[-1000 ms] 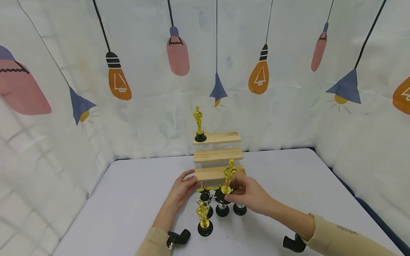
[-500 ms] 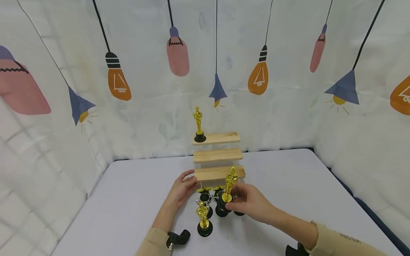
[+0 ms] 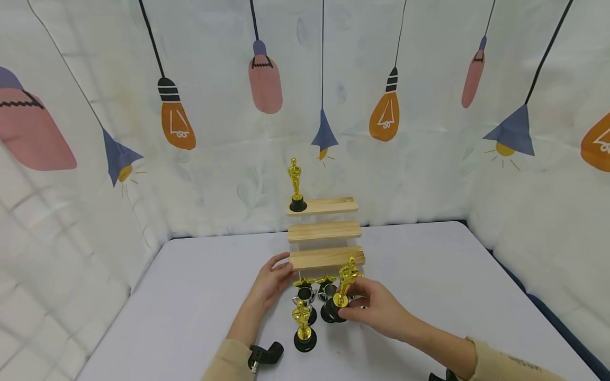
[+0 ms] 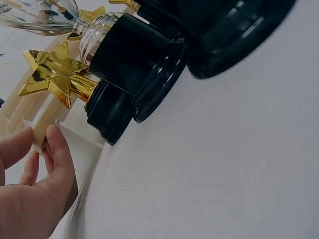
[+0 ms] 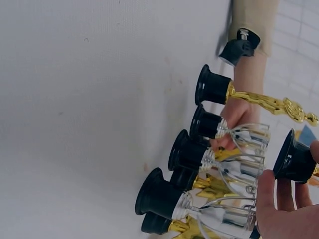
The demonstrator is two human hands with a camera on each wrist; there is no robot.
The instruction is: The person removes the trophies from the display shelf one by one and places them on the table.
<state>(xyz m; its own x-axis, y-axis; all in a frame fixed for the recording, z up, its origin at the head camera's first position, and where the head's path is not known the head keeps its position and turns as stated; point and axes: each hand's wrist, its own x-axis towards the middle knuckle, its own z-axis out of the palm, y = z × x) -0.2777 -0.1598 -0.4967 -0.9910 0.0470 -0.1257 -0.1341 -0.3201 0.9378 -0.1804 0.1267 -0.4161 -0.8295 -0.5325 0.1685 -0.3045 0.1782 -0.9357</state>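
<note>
My right hand [image 3: 383,312] grips a gold statuette trophy [image 3: 348,276] by its black base [image 5: 294,162]. In the head view it is raised over the silver cup trophies and leans a little right. With thumb and fingers, my left hand [image 4: 40,191] pinches the left end of the lowest board of a three-step wooden display shelf [image 3: 314,259]. Before that shelf stand small silver cups [image 3: 305,296] on black bases, with gold star trophies [image 4: 55,72] close behind them. Another statuette [image 3: 302,315] stands upright nearest me. A third gold statuette [image 3: 295,180] occupies the top board's left end.
A white table [image 3: 214,275] carries everything, its far edge against a white cloth backdrop [image 3: 229,180] printed with lamps and bulbs. Black camera mounts [image 3: 268,353] sit on the wrists. The middle board [image 3: 324,230] holds no trophy.
The right hand has lowered the statuette toward the front and slightly to the right, in front of the cups, tilting it a little. My left hand stays at the shelf's end.
</note>
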